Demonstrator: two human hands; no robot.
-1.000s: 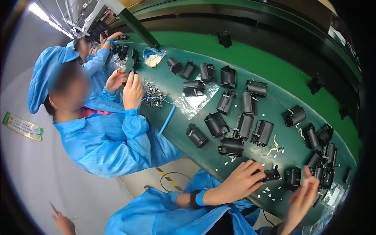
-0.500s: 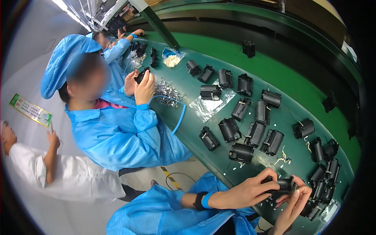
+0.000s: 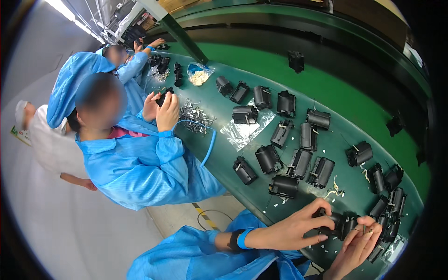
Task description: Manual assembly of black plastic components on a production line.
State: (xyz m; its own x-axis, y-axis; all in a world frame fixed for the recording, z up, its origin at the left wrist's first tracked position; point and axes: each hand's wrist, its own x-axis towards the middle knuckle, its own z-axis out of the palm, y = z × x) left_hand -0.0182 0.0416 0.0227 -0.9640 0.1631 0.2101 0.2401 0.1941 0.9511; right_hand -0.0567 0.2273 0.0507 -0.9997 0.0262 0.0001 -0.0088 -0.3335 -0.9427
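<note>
My left hand (image 3: pixel 301 224) grips a black plastic housing (image 3: pixel 344 226) at the table's near edge, fingers wrapped over its left end. At the housing's right end my right hand (image 3: pixel 357 247) is closed in a pinch, its fingertips close together. A thin dark line shows by those fingertips; what they hold is too small to name. Just beyond lies a similar black housing (image 3: pixel 283 185), and a cluster of black housings (image 3: pixel 389 210) crowds the table to the right of my hands. Cream-coloured wires (image 3: pixel 334 189) lie on the table behind the held housing.
Many more black housings (image 3: pixel 298 163) stand about the green table (image 3: pixel 224 154), some by a clear plastic bag (image 3: pixel 242 135). At left a co-worker in blue (image 3: pixel 135 158) handles a black part beside a heap of small metal pieces (image 3: pixel 196 116). White bits are scattered around.
My right hand has moved slightly right, its fingertips now pinched at the housing's end. The left hand keeps its grip. Behind the co-worker, a person in white has shifted away.
</note>
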